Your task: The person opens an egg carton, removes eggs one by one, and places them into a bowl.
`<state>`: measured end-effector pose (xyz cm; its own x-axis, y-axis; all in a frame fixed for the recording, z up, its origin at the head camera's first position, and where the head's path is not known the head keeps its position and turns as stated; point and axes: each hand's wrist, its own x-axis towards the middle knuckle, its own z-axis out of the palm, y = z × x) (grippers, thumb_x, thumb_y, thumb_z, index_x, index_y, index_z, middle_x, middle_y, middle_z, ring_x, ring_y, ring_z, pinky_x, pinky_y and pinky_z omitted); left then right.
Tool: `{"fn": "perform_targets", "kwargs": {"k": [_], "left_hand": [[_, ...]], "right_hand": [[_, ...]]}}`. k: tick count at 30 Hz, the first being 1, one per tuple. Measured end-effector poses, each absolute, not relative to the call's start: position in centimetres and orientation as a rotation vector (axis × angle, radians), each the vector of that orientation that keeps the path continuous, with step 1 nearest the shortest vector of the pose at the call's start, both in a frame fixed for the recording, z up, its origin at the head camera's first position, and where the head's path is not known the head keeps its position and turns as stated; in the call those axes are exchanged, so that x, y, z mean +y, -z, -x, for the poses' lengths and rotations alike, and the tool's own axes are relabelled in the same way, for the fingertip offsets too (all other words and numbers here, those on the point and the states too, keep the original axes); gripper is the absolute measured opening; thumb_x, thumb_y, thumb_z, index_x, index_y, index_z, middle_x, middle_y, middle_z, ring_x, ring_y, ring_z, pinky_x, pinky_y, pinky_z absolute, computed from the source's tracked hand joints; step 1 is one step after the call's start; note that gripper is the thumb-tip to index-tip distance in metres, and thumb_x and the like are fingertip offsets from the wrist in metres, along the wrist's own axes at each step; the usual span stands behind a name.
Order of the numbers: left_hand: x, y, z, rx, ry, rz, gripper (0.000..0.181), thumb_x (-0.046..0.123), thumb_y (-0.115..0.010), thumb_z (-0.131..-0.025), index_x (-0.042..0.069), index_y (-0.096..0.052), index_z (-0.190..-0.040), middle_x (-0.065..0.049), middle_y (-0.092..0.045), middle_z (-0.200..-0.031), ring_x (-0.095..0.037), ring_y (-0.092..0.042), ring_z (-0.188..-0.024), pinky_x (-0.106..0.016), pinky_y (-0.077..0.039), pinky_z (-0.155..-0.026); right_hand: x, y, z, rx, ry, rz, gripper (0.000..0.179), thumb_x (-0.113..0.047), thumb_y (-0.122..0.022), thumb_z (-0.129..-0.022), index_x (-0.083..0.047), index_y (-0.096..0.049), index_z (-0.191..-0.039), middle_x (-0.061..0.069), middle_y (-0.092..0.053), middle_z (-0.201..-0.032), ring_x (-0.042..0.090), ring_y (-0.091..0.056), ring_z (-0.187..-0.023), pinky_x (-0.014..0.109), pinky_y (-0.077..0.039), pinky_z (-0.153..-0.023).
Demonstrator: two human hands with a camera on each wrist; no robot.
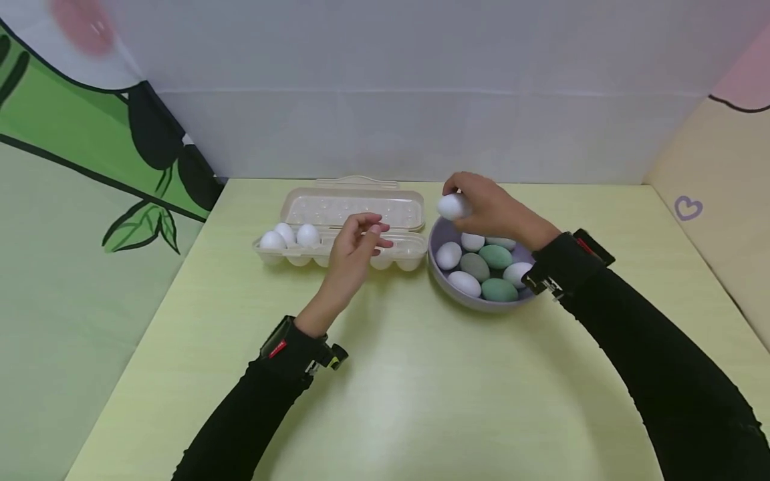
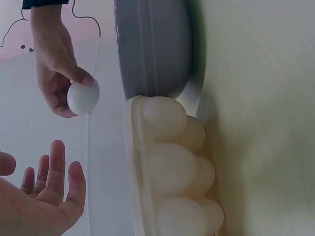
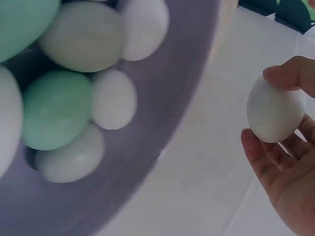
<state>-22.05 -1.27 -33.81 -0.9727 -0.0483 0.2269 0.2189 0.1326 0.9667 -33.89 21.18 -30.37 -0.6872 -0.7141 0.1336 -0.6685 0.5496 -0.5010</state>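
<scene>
while the right hand (image 1: pixel 490 207) hangs over the far left rim of the grey bowl (image 1: pixel 442 234), its grip pinches one white egg (image 1: pixel 452 206) between thumb and fingertips; that egg is in the air, above the gap between the bowl and the egg carton (image 1: pixel 343 234). right wrist view confirms: thumb on top of the egg, fingers under it.

left hand (image 1: pixel 355 250): over the middle of the carton's near tray, grip spread and loose, holding nothing. left wrist view shows the palm turned open toward the egg, hand and egg apart.

containers:
- bowl, grey, on the desk (image 1: pixel 421 401) right of centre, just beside the carton's right end. visible contents in the head view: four white eggs, three green eggs (two a stronger green, one duller grey-green). count is seven seen; the right wrist hides part of the bowl's right side, so any more there cannot be told.
- carton, clear plastic, lid thrown back toward the far side, lid holding nothing. tray holds three white eggs (image 1: pixel 289 235), all bunched at the left end. cells to the right of them look unfilled where visible; the left hand covers some of the middle cells, so those cannot be checked.

tally of eggs seen: white eight (four bowl, three carton, one in hand), green three.

both forearms wear black sleeves with wrist-mounted cameras.
</scene>
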Motion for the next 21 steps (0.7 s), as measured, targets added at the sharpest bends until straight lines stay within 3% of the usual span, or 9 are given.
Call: {"fn": "perform_targets", "kwargs": {"k": [6, 21], "left_hand": [[-2.2, 33.9, 22.1, -2.167, 1.942, 0.149, 0.022, 0.016, -0.042, -0.095, 0.005, -0.045, -0.114, -0.013, -0.055, -0.105, -0.026, -0.058, -0.088, -0.052, -0.042, -0.084], [-2.8, 33.8, 21.9, -2.163, 1.972, 0.137, 0.023, 0.011, -0.039, -0.096, 0.002, -0.044, -0.117, -0.02, -0.053, -0.109, -0.03, -0.057, -0.092, -0.053, -0.041, -0.085]], "right_hand": [[21.6, 33.2, 35.2, 2.659, 0.739, 1.175, 0.038, -0.004, -0.065, -0.072, -0.007, -0.045, -0.105, 0.009, -0.04, -0.104, 0.025, -0.045, -0.093, 0.039, -0.044, -0.078], [20.9, 34.8, 35.0, 2.73, 0.21, 1.326, 0.037, 0.004, -0.06, -0.075, -0.011, -0.052, -0.107, 0.005, -0.05, -0.103, 0.024, -0.048, -0.094, 0.04, -0.046, -0.074]]}}
